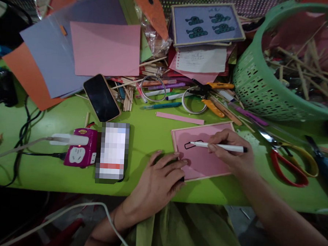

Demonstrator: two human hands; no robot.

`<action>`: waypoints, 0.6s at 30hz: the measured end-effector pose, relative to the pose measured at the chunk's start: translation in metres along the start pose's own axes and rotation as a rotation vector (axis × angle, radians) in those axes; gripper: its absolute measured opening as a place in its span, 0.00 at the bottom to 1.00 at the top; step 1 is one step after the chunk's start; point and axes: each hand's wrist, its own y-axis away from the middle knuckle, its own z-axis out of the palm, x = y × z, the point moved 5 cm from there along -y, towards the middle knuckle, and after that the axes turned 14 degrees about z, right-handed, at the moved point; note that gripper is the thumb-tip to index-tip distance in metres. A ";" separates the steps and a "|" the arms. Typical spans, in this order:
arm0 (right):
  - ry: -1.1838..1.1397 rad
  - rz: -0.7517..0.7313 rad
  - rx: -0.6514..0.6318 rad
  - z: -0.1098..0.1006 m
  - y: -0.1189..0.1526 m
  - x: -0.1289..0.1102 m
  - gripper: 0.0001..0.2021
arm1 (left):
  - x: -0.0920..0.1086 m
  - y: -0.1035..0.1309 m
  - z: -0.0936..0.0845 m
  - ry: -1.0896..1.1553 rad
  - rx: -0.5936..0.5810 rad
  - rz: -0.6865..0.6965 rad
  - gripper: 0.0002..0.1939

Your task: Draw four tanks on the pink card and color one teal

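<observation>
A pink card [203,158] with thin wooden sticks along its edges lies near the table's front edge. My right hand [231,150] grips a white marker [225,146] with a black end. The marker's tip touches the card at a black rounded outline [193,144]. Resting over the card's lower left edge is my left hand [163,176], its fingers spread and slightly bent. Beside its thumb shows a small dark thing [182,179], too covered to name.
Scissors [288,162] and a green basket of sticks [246,68] stand right. Behind the card lie a pink strip [180,118], tape roll [194,102], orange-handled pliers [213,98] and several pens. Left are two phones [102,97] and a purple power adapter [81,148] with cables.
</observation>
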 end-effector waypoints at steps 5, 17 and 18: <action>-0.015 0.009 0.014 0.003 0.000 -0.003 0.12 | 0.000 0.001 0.001 0.009 0.009 0.006 0.07; 0.001 0.024 0.030 0.005 0.000 -0.004 0.13 | 0.000 0.002 0.000 -0.011 -0.006 -0.009 0.08; 0.003 0.023 0.032 0.005 0.000 -0.004 0.14 | 0.000 0.002 0.000 -0.009 -0.010 -0.010 0.08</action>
